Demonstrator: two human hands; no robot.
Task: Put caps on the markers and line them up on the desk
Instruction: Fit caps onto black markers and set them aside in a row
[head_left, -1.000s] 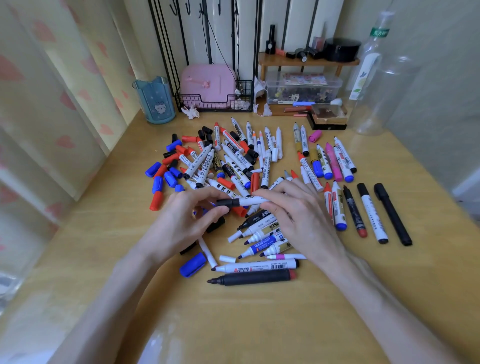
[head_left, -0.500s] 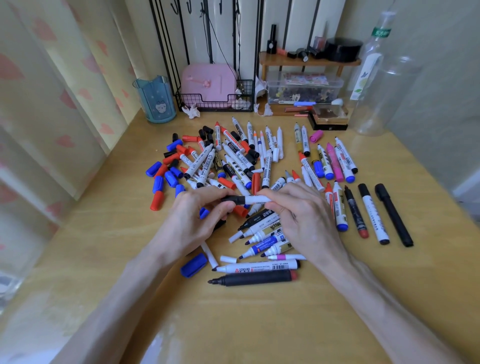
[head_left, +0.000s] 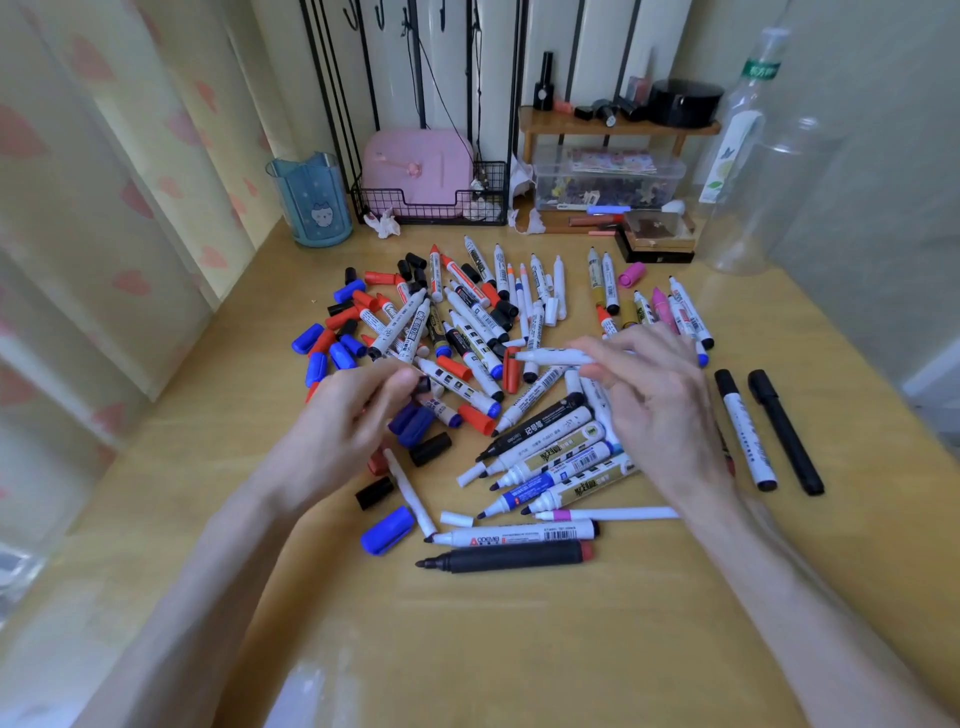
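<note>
While my right hand (head_left: 654, 400) pinches a white marker (head_left: 556, 357) level above the heap (head_left: 467, 332), its left end bare, my left hand (head_left: 343, 421) has its grip on a small black cap (head_left: 423, 385) at the fingertips, apart from that end. Beneath them, open markers and loose caps (head_left: 387, 530) lie jumbled on the surface (head_left: 519, 649). Two capped markers (head_left: 745, 431) lie side by side at the far right.

Over a desk (head_left: 519, 649) strewn with markers (head_left: 550, 452) (many uncapped), a person's right hand (head_left: 654, 400) pinches a white marker (head_left: 553, 356); the left hand (head_left: 353, 421) pinches a black cap (head_left: 423, 385).
</note>
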